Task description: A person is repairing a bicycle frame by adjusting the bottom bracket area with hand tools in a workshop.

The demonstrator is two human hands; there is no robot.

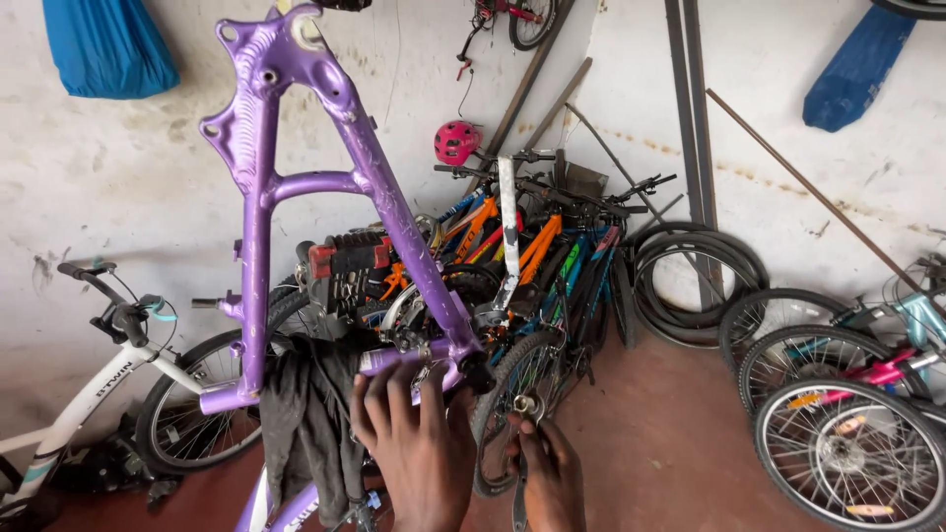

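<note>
Head camera looks down on a purple bicycle frame point(296, 187) that stands upended, its rear triangle high against the white wall, so the bottom bracket end sits near the person at working height. The left hand point(414, 448) is closed over the frame's lower tube, fingers wrapped around it, apparently to steady the frame. The right hand point(550, 473) grips a dark tool point(524, 419) whose ringed end points up toward the black fitting point(476, 374) at the frame's right end, just beside it; whether they touch I cannot tell. A dark rag point(305, 414) hangs over the tube left of the hands. A white bicycle point(89, 394) leans at far left, a cluster of orange and blue bicycles point(532, 246) rests against the wall behind, and loose wheels point(847, 453) lie at right.
</note>
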